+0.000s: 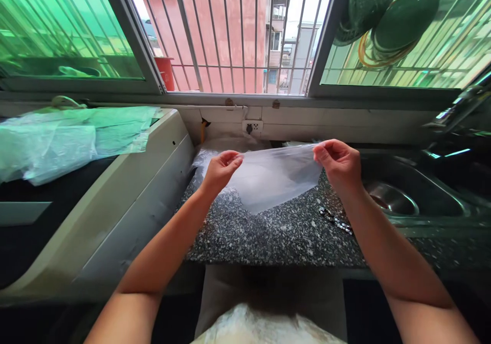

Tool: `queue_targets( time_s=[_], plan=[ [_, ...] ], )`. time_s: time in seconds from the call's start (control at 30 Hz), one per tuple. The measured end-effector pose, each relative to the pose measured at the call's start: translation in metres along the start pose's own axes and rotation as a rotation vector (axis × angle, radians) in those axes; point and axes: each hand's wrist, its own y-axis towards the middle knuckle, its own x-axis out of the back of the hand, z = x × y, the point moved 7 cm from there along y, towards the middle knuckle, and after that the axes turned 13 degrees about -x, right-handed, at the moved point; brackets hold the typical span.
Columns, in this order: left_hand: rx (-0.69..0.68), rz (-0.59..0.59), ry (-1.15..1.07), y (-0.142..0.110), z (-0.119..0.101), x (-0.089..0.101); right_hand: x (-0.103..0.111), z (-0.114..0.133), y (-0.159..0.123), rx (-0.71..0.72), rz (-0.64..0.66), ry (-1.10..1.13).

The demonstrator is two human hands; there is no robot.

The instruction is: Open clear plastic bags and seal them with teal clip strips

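A thin, translucent plastic bag is stretched between my two hands above the speckled countertop. My left hand pinches its upper left corner between thumb and fingers. At the upper right corner, my right hand grips the bag with thumb and curled fingers. The bag's lower edge hangs down to a point, slanting up to the right. Behind and left of it, more clear plastic lies on the counter, partly hidden by my left hand and the bag.
A shiny metal chain lies near my right forearm. Beyond it are a sink and a metal bowl. Plastic bags rest on the pale appliance at left. A wall socket sits below the barred window.
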Motion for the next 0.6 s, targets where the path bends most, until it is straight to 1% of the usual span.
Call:
queue_targets(
  time_s=[0.07, 0.1, 0.13, 0.17, 0.23, 0.3, 0.33, 0.4, 0.47, 0.53, 0.6],
  plan=[
    [-0.091, -0.048, 0.192, 0.009, -0.014, 0.005, -0.006, 0.008, 0.0, 0.01, 0.055, -0.029],
    [-0.16, -0.059, 0.279, 0.014, -0.026, 0.004, -0.009, 0.013, -0.001, 0.016, 0.087, -0.04],
    [-0.23, -0.044, 0.317, 0.019, -0.039, 0.0, -0.014, 0.017, -0.001, 0.02, 0.12, -0.046],
    [-0.294, -0.008, 0.324, 0.024, -0.052, -0.006, -0.018, 0.021, -0.002, 0.023, 0.151, -0.048],
    [-0.394, 0.103, 0.307, 0.032, -0.076, -0.024, -0.026, 0.027, -0.004, 0.029, 0.199, -0.049],
    [-0.445, 0.195, 0.277, 0.038, -0.093, -0.041, -0.032, 0.033, -0.007, 0.036, 0.219, -0.056],
    [-0.458, 0.236, 0.261, 0.041, -0.098, -0.049, -0.033, 0.035, -0.007, 0.04, 0.219, -0.06],
    [-0.462, 0.31, 0.227, 0.044, -0.102, -0.062, -0.034, 0.037, -0.008, 0.048, 0.212, -0.066],
    [-0.457, 0.354, 0.204, 0.047, -0.1, -0.07, -0.034, 0.037, -0.008, 0.049, 0.21, -0.064],
    [-0.44, 0.362, 0.172, 0.05, -0.096, -0.074, -0.033, 0.036, -0.007, 0.045, 0.213, -0.066],
    [-0.403, 0.34, 0.12, 0.054, -0.092, -0.073, -0.033, 0.034, -0.007, 0.034, 0.227, -0.066]
  ],
)
